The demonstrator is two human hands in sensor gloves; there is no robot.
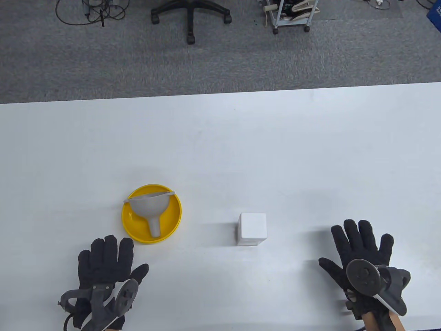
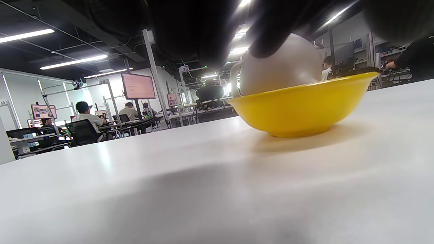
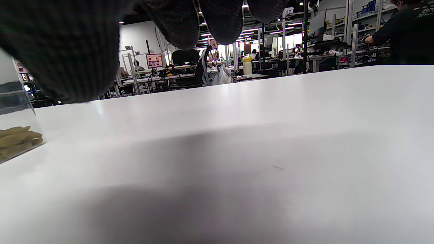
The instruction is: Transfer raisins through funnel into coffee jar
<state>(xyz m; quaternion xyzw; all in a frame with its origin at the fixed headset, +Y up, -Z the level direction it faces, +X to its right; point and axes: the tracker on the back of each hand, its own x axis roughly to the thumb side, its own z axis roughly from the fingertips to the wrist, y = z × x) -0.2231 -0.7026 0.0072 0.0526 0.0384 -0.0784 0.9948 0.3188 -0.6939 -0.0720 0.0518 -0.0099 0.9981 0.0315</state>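
A grey funnel (image 1: 150,207) lies on its side in a yellow bowl (image 1: 132,230) left of centre; both show in the left wrist view, funnel (image 2: 281,67) above the bowl's wall (image 2: 298,108). A square jar with a white lid (image 1: 253,227) stands at centre; its clear wall with pale raisins (image 3: 15,139) shows at the left of the right wrist view. My left hand (image 1: 103,263) lies flat and empty just below the bowl. My right hand (image 1: 361,246) lies flat and empty to the right of the jar.
The white table (image 1: 220,144) ends at its far edge against grey carpet. An office chair base (image 1: 190,15) and a wheeled cart (image 1: 291,15) stand on the floor beyond it.
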